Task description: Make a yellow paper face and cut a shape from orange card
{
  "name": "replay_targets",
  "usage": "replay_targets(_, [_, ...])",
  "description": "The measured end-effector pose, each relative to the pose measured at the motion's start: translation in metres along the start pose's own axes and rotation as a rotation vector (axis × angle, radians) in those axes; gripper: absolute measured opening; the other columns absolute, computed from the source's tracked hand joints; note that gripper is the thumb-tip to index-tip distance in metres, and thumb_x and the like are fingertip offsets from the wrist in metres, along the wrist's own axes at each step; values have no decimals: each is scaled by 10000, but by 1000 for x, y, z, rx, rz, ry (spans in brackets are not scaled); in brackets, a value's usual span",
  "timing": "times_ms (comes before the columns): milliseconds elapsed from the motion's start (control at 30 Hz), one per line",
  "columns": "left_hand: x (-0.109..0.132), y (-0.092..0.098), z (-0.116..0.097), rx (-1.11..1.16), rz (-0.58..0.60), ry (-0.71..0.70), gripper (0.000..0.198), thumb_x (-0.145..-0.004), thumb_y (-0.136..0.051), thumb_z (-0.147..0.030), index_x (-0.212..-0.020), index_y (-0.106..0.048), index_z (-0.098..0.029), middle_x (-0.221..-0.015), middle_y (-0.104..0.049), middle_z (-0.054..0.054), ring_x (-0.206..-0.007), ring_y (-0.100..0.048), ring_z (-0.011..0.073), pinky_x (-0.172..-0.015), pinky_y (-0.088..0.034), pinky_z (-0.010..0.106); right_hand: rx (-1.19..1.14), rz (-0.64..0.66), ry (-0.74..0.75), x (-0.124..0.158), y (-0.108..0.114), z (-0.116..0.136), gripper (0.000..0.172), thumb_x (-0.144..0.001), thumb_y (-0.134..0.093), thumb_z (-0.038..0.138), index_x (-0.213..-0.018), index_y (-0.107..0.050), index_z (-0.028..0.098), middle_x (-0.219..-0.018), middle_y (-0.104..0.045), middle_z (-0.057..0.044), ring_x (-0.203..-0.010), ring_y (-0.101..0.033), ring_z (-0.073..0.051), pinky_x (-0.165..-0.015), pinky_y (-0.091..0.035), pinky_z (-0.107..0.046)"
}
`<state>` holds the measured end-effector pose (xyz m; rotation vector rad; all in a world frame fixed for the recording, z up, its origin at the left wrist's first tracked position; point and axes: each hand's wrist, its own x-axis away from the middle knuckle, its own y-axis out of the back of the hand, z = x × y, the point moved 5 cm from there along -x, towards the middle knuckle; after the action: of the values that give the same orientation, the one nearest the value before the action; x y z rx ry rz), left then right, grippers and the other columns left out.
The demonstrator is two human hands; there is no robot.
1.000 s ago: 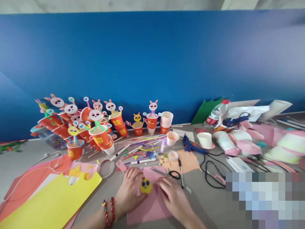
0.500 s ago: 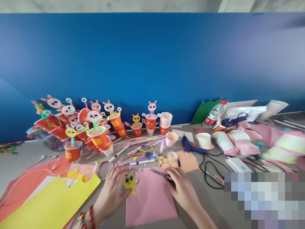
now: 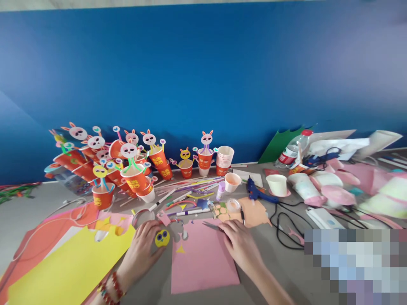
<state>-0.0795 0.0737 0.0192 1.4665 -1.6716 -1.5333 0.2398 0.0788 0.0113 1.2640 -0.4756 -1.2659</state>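
My left hand (image 3: 144,243) pinches a round yellow paper face (image 3: 162,238) with two blue-ringed eyes, left of a pink paper sheet (image 3: 203,262). My right hand (image 3: 237,241) rests at that sheet's upper right, its fingers over the handles of a pair of scissors (image 3: 212,226). The blades point left across the sheet's top edge, and the handles are mostly hidden. A small yellow paper scrap (image 3: 181,249) lies on the pink sheet near its left side.
Yellow card (image 3: 70,267) lies at the left. Orange paper cups (image 3: 133,180) with paper animal faces stand behind. Markers (image 3: 192,212), a blue glue gun (image 3: 259,192) and black cables (image 3: 282,228) spread across the middle and right. A bottle (image 3: 292,150) leans near the blue wall.
My left hand has moved left with the yellow face, away from the pink sheet. The yellow scrap now lies apart from the face. My right hand stays by the scissors; the view has shifted slightly.
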Motion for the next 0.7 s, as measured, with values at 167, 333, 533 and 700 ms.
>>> replay_targets(167, [-5,-4,3,-10,1,-24,342,-818,-663,-335,-1137,-595,-234,-1189,-596,89,-1116,-564,292,-935,-512,440,-1,40,13,-7,2,1,336,-775,-527,-35,-991,-635,200,-930,-670,-64,-918,-619,-257,-851,-508,-421])
replay_targets(333, [-10,-2,3,-20,-29,-59,344,-841,-646,-369,-1157,-597,-241,-1178,-600,87,-1118,-560,289,-928,-515,434,-138,-65,4,-5,25,-1,284,-800,-533,-21,-949,-621,204,-888,-664,-49,-862,-624,-228,-767,-512,-350])
replay_targets(533, [-31,5,-43,50,-26,-157,300,-914,-567,-304,-1210,-581,-261,-1224,-594,89,-1197,-521,287,-994,-479,460,-196,-83,-50,-6,33,8,281,-766,-538,-34,-889,-616,206,-869,-683,-48,-842,-636,-220,-740,-510,-318])
replay_targets(700, [-50,0,-93,101,60,-327,246,-907,-556,-250,-1146,-614,-245,-1286,-582,99,-1218,-507,290,-1009,-462,475,-134,-63,-34,-13,22,9,251,-808,-550,-9,-922,-624,202,-905,-685,-63,-880,-637,-242,-772,-516,-349])
